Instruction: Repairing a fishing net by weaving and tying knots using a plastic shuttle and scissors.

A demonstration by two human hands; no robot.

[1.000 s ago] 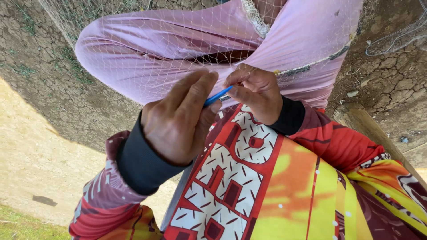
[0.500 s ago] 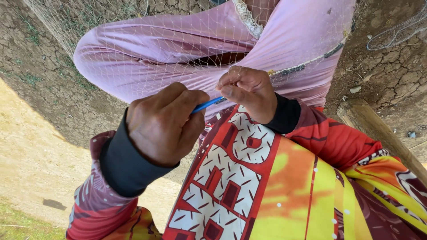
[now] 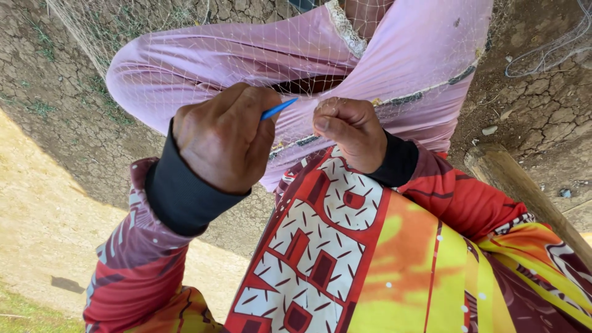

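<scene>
The left hand (image 3: 225, 139) grips a slim blue plastic netting needle (image 3: 277, 109), tip aimed at the fine pale mesh fishing net (image 3: 246, 58) draped over pink-clad knees, while the right hand (image 3: 348, 132) pinches the mesh taut, steadying it for the needle.

The tool (image 3: 279, 109) pinched in the left hand (image 3: 225, 139) shows a bright blue tip. The net (image 3: 203, 55) draped over the legs is pale, almost colourless thread in a fine diamond mesh. Beneath it the trousers (image 3: 407, 68) are light pink, with a white lace-like edging and a thin dark dashed stripe. Both cuffs (image 3: 182, 197) are plain black. The sleeves (image 3: 468, 203) are red and maroon with small white dots. The cloth (image 3: 345, 259) over the lap carries white panels flecked with dark dashes, red squares, and orange and yellow bands. The ground (image 3: 68, 92) is cracked grey-brown earth, sandy tan lower left, with what may be green grass at the corner. The post (image 3: 524, 191) is weathered brown.
</scene>
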